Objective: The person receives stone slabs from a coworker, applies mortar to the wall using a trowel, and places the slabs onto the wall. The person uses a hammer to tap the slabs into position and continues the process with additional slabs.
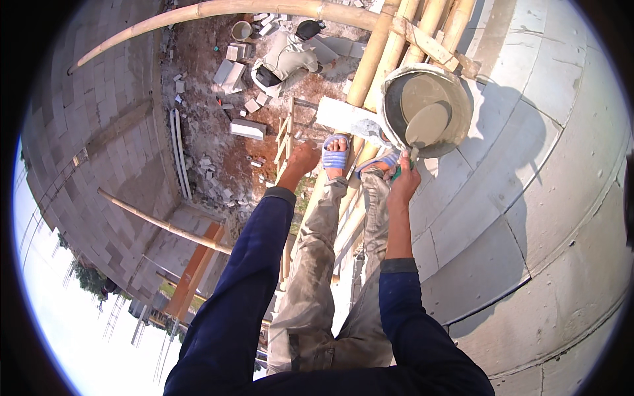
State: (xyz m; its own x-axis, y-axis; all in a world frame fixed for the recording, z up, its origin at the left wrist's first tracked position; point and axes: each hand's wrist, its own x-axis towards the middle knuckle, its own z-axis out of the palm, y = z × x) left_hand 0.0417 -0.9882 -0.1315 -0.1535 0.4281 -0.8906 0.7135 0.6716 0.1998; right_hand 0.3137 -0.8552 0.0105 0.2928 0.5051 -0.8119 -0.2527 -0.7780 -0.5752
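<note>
My right hand [405, 179] grips the green handle of a trowel [428, 124]. The trowel's broad blade is coated with wet grey mortar and lies over the mouth of a bucket [464, 99]. Inside that bucket is more smooth grey mortar [422, 91]. My left hand [302, 159] is held out to the left of my sandalled foot, fingers curled in, with nothing showing in it. A pale, mortar-smeared board [350, 117] lies between my feet and the bucket, against its left side.
I stand on bamboo poles [378, 66] high beside a pale block wall [489, 198]. Far below, a person [287, 59] crouches among loose blocks [247, 129] and rubble. A bamboo ladder [284, 138] rises near my left hand. Another block wall [112, 92] stands at left.
</note>
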